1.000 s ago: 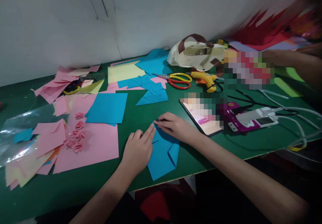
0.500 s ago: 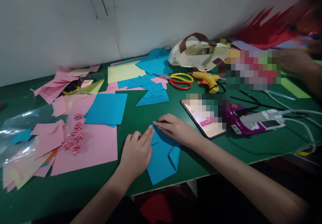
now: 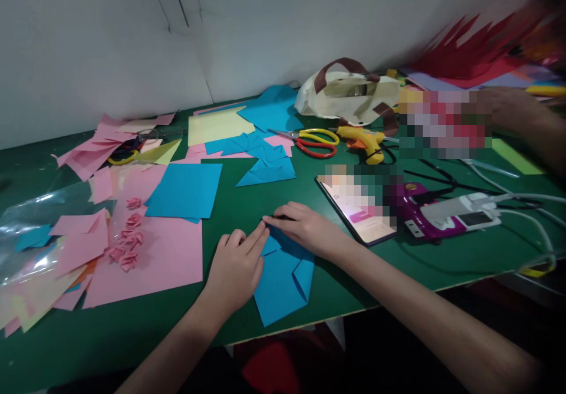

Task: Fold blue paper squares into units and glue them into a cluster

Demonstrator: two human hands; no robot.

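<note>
A folded sheet of blue paper [image 3: 280,294] lies on the green table between my hands, near its front edge. Its right side has a raised, open flap, and a slit-like fold shows near the top. My left hand [image 3: 234,270] presses its outstretched index and middle fingertips on the upper left corner, the other fingers curled. From the right, my right hand [image 3: 312,232] covers the upper part, its fingers together and their tips meeting the left hand's at the top corner. Both hands hold the paper down; my right thumb is hidden.
Left are pink paper [image 3: 177,258], small pink folded flowers [image 3: 132,237] and a blue sheet [image 3: 186,190]. Behind lie folded blue pieces [image 3: 267,173], scissors [image 3: 316,143] and a yellow glue gun [image 3: 362,140]. Right are a phone [image 3: 358,211], a purple power strip [image 3: 424,211] and another person's arm [image 3: 530,117].
Both my hands stay on the top corner of the blue paper, fingertips slightly closer together. The view has shifted slightly. At the far right, the other person's hand has moved a little.
</note>
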